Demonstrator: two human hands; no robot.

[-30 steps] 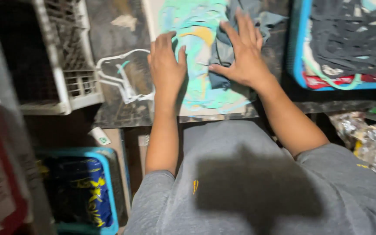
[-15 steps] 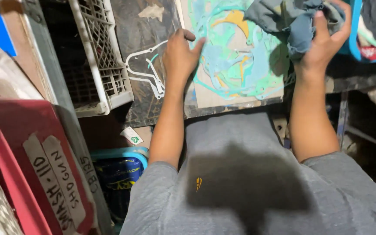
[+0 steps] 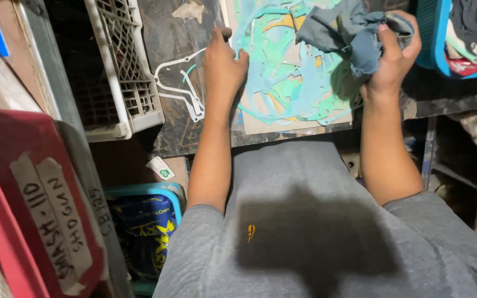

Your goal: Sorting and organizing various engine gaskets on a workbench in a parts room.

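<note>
A beige board (image 3: 282, 118) smeared with teal, light-blue and yellow paint lies on a dark worktop. My left hand (image 3: 223, 69) rests flat on the board's left edge, fingers together, pinning it down. A bunched grey-blue rag (image 3: 344, 34) sits over the board's upper right part, and my right hand (image 3: 391, 58) is closed around it. White gasket-shaped outlines (image 3: 179, 91) lie on the worktop just left of my left hand.
A white plastic crate (image 3: 118, 72) stands at the left of the dark worktop (image 3: 183, 135). A blue tray (image 3: 440, 47) of dark gaskets sits at the top right. Red boxes (image 3: 26, 198) with taped labels fill the lower left, with a blue bin (image 3: 147, 218) beside them.
My right hand has gathered the rag into a bunch and shifted right and up across the board. My left hand moved to the board's left edge. The view swung left.
</note>
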